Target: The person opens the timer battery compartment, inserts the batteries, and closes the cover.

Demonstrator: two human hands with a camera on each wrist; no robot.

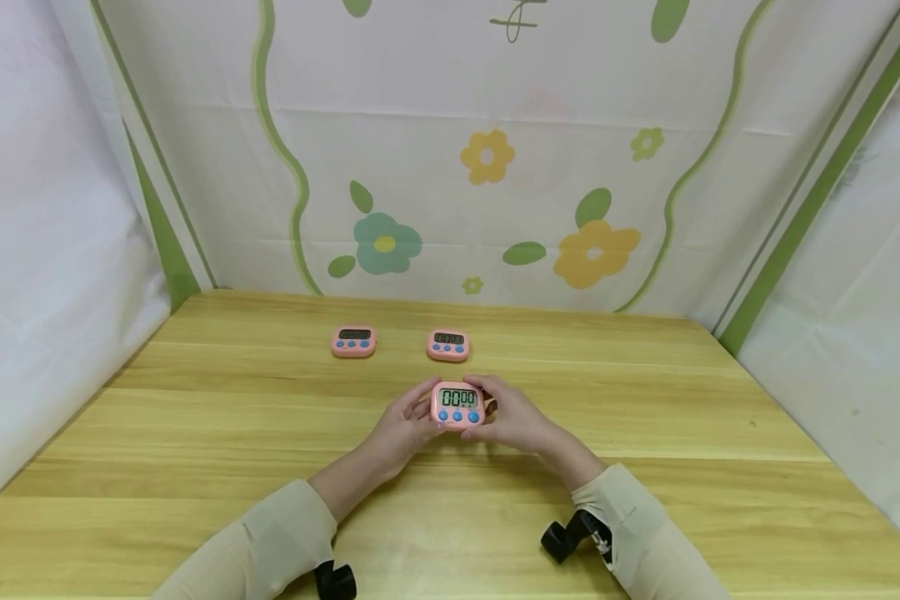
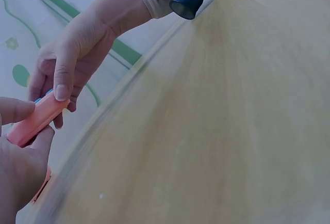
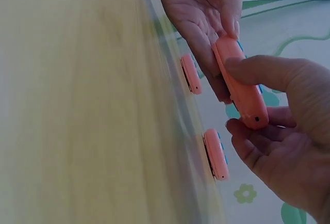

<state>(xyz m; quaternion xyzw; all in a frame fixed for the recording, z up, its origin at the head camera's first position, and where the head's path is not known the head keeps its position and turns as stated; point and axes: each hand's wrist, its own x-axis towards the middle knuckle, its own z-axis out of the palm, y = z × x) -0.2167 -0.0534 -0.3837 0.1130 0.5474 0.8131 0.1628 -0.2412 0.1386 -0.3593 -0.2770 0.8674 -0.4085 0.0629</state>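
Note:
A pink digital timer with three blue buttons is held up above the table, tilted so that its display reads 00:00. My left hand grips its left side, thumb at the lower edge. On the opposite side my right hand holds it between thumb and fingers. The right wrist view shows the edge of the held timer, with the right thumb lying on it. Two similar pink timers lie on the table beyond the hands, one at the left and one nearer the middle.
The wooden table reaches back to a white curtain printed with flowers and leaves. White cloth panels hang at both sides. A black wrist camera sticks out from the right sleeve, and another from the left.

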